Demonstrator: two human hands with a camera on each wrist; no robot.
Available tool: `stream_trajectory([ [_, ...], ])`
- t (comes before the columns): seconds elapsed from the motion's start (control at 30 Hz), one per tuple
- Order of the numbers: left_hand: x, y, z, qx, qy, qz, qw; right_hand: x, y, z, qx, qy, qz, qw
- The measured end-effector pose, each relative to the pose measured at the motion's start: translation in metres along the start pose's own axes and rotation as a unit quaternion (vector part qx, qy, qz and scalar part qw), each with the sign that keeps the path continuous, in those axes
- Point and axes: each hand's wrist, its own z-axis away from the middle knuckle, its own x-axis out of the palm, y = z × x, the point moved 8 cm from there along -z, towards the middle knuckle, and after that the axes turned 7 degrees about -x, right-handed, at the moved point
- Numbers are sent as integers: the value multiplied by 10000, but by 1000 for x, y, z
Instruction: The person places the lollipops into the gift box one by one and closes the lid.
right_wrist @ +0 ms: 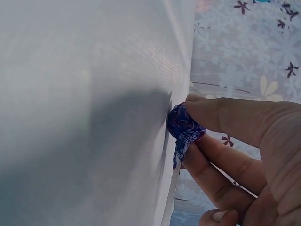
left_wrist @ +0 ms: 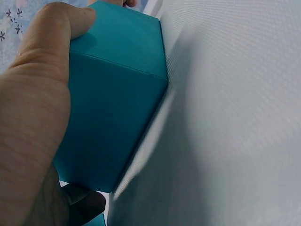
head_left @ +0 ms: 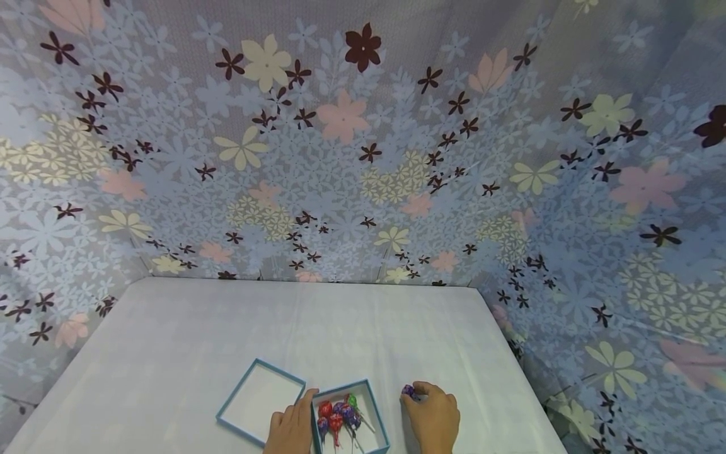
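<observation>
In the head view my left hand (head_left: 291, 430) grips the left side of an open blue box (head_left: 377, 416) with a white inside. The left wrist view shows the thumb against one face of the teal box (left_wrist: 110, 113) and a fingertip at the opposite end. Several lollipops (head_left: 336, 421) in red, purple and green wrappers lie in the box, white sticks toward me. To its right, my right hand (head_left: 435, 416) pinches a purple-wrapped lollipop (right_wrist: 181, 122) between thumb and fingers. Its candy end is at the tabletop; its white stick points down in the right wrist view.
A blue-rimmed lid (head_left: 261, 398), white inside, lies left of the box, partly behind my left hand. All this is on a white-covered table (head_left: 317, 328). Flower-patterned cloth (head_left: 340, 189) hangs behind the table and along its sides.
</observation>
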Motion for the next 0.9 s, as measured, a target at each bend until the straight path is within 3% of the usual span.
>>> stream_trajectory([
  [0.17, 0, 0, 0, 77, 226, -98, 9997, 0, -1, 0, 71, -94, -56, 9999],
  [0.33, 2, -1, -1, -15, -60, 51, 10000, 0, 0, 1, 56, -220, -120, 9997],
  [0.67, 3, -2, -1, -57, -326, 112, 9994, -1, 1, 2, 80, -247, -94, 9996],
  [0.9, 1, -1, -1, -49, -176, 17, 9998, -1, -1, 2, 132, -211, -92, 9996],
])
